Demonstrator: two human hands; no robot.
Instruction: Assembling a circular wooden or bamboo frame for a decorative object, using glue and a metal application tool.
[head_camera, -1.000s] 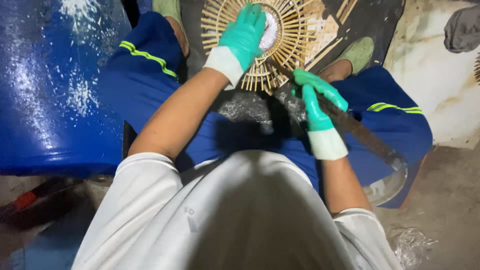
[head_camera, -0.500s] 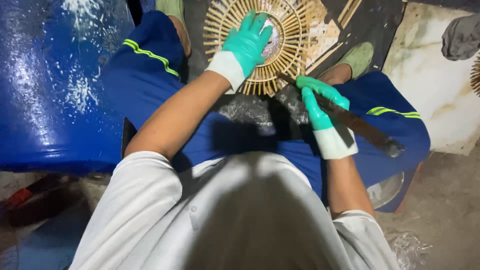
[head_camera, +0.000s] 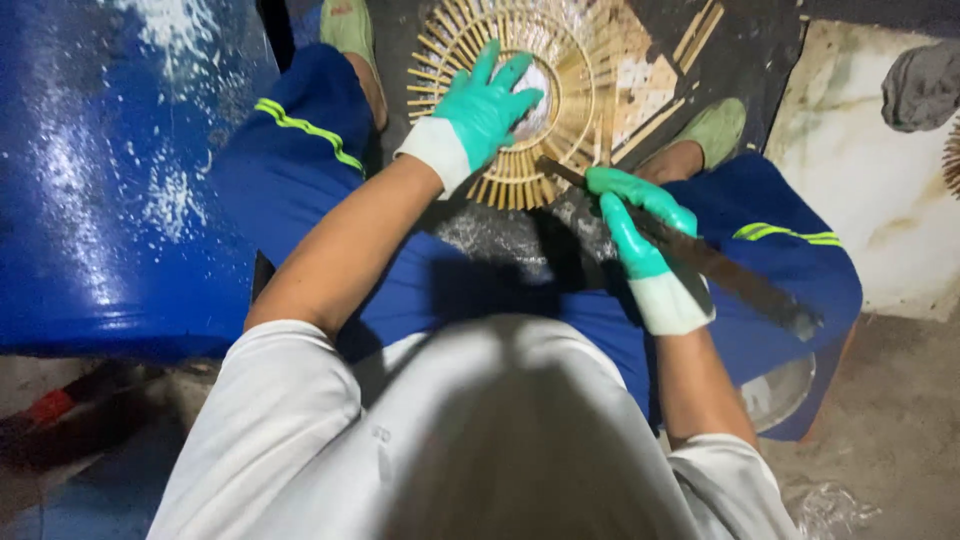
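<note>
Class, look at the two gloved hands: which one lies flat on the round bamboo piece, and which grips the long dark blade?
The left hand lies spread flat on the round bamboo piece. The right hand is closed around the long dark blade.

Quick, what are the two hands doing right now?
Left hand: open, fingers spread, pressing flat on the round bamboo disc.
Right hand: closed around a long dark blade.

A large blue drum (head_camera: 110, 180) is standing well left of the grip. A grey cloth (head_camera: 922, 85) is lying far right on a pale stained slab (head_camera: 860, 200), and a metal bowl (head_camera: 780, 392) is sitting below it.
</note>
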